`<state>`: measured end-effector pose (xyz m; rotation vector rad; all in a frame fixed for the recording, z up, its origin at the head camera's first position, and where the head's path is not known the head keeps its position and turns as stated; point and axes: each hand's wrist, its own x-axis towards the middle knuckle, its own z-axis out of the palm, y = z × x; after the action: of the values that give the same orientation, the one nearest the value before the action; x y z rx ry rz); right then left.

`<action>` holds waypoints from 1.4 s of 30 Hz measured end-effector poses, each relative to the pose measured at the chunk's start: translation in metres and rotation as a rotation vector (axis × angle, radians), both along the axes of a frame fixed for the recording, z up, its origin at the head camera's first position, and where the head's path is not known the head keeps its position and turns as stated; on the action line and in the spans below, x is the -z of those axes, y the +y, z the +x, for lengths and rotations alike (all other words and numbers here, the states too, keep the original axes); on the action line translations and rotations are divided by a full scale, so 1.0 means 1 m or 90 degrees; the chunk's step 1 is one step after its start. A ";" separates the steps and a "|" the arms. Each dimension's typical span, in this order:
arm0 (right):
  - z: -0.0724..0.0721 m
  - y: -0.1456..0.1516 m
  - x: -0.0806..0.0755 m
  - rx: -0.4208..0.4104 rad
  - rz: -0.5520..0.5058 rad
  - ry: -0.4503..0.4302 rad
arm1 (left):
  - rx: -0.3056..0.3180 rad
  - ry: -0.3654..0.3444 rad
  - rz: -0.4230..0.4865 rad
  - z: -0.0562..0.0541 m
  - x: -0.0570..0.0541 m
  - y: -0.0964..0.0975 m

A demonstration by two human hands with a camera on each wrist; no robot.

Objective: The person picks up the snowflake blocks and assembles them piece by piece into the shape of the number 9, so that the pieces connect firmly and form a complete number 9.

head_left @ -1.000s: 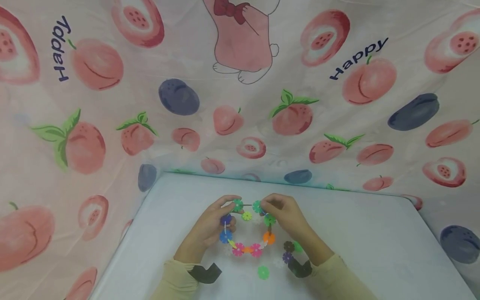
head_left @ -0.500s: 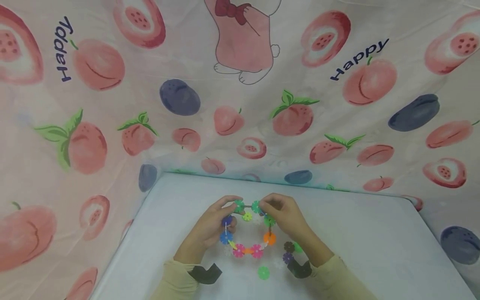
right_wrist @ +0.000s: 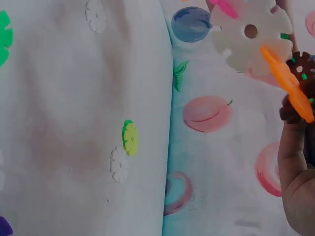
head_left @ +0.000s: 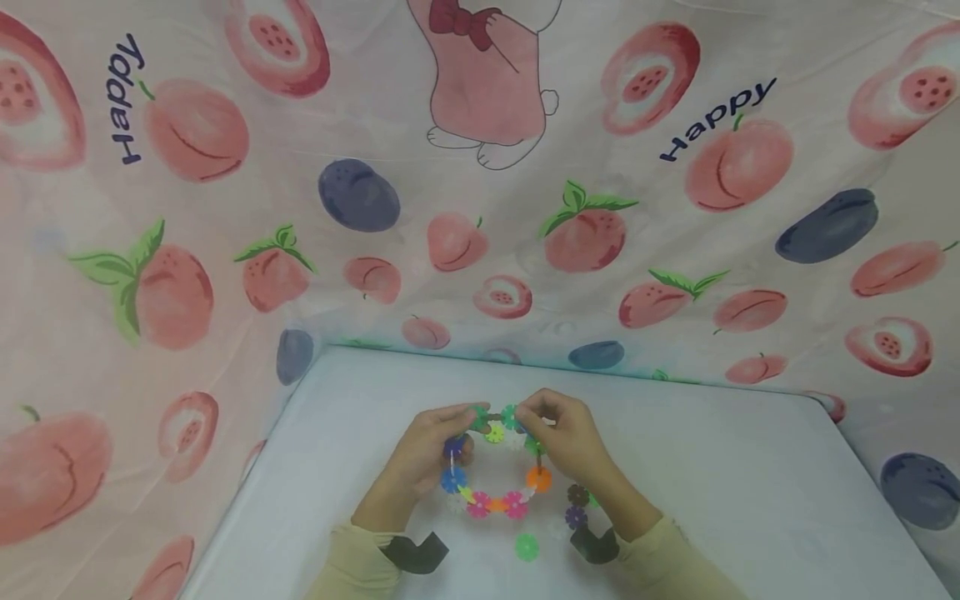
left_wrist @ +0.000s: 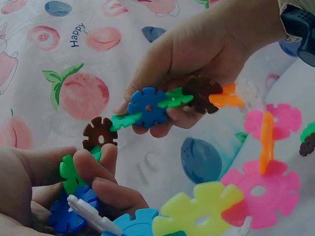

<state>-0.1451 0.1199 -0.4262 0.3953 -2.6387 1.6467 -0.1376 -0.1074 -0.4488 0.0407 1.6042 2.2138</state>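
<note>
Both hands hold a loop of interlocking notched plastic discs, with pink [left_wrist: 270, 191], yellow [left_wrist: 199, 209], orange [head_left: 538, 479] and blue [left_wrist: 148, 107] pieces among them. My left hand [head_left: 420, 450] pinches the loop's upper left part, around a green disc [left_wrist: 73, 174]. Opposite it, my right hand [head_left: 573, 437] grips the upper right part, its thumb and fingers by a teal disc [left_wrist: 125, 121]. Between the two hands sits a brown disc [left_wrist: 100, 135], touching green pieces on both sides. In the right wrist view, a white disc [head_left: 528, 495] [right_wrist: 251, 34] and orange disc hang near the right hand.
Loose discs lie on the white table [head_left: 750, 483]: a green one [head_left: 527, 547] in front, brown [head_left: 577, 495] and purple [head_left: 576, 517] ones by the right forearm. A yellow disc [right_wrist: 130, 138] and a white disc [right_wrist: 118, 164] lie farther back. Fruit-print cloth [head_left: 480, 250] surrounds the table.
The two teal-green discs at the top of the loop have come slightly closer together. My left hand has lowered a little and its raised index finger has flattened.
</note>
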 end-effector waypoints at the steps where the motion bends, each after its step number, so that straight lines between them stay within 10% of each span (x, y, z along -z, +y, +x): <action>1: 0.000 0.000 0.000 0.000 -0.004 0.002 | -0.004 0.001 0.003 0.000 0.000 0.001; 42: -0.009 0.019 0.012 -0.048 -0.056 -0.143 | -0.041 -0.008 0.062 0.000 -0.006 -0.002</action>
<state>-0.1542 0.1394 -0.4387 0.3291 -2.7215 1.9293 -0.1374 -0.1098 -0.4432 0.0022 1.5096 2.3352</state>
